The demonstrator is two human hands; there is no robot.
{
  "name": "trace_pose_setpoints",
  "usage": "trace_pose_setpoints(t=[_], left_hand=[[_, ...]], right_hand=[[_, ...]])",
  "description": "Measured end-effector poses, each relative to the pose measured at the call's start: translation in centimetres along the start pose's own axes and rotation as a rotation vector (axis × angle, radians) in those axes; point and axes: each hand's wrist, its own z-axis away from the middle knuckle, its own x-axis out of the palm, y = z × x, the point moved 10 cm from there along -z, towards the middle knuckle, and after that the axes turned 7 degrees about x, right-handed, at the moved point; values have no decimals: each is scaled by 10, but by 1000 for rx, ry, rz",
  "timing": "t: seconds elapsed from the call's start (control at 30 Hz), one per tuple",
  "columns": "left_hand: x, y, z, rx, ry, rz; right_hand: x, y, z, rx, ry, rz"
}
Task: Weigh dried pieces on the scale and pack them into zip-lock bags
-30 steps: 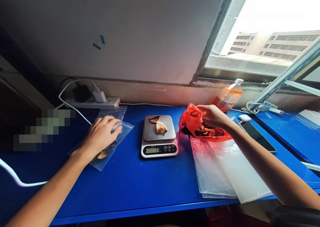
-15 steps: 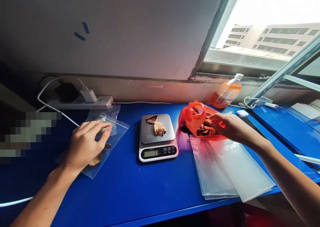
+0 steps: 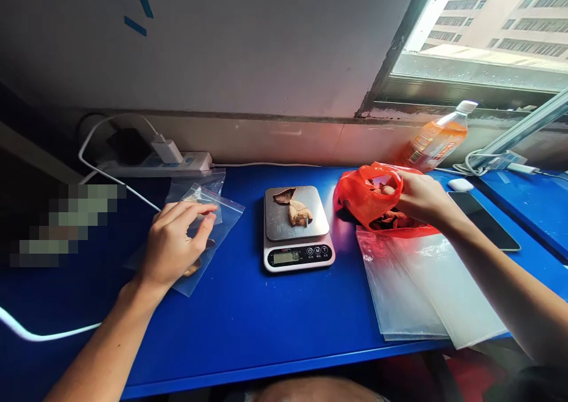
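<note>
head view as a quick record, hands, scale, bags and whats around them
left hand: over a zip bag, fingers curled; grip unclear
right hand: at the mouth of the red bag, fingers partly hidden
scale: carries a dark piece and a pale piece; display digits hard to read
red bag contents: brown pieces
clear bags: flat, overlapping, nearer the person than the red bag
far right: bottle, phone, white case
back left: charger on a power strip
</note>
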Motion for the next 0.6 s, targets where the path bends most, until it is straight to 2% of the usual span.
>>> trace_pose_setpoints(t=[0.1,0.17,0.2,0.27,0.33,0.37,0.47,0.53,0.6], left_hand=[[2,4,-1,16,-9,22],[3,5,-1,19,-19,30],[3,6,-1,19,-23,33],[4,6,-1,13,-28,39],[4,5,-1,8,-36,47],[5,6,-1,8,-40,53],[7,8,-1,21,-51,69],[6,10,-1,34,-53,74],[5,11,-1,42,-50,72]], right_hand=[[-10,16,13,157,-35,-95],[-21,20,30,198,22,-262],[-29,18,42,184,89,-341],[-55,5,73,129,321,-411],[-74,-22,109,29,534,-361],[-70,-42,119,-57,519,-323],[-22,-104,126,-393,180,-372],[10,-113,111,-425,79,-388],[41,-103,84,-323,12,-347]])
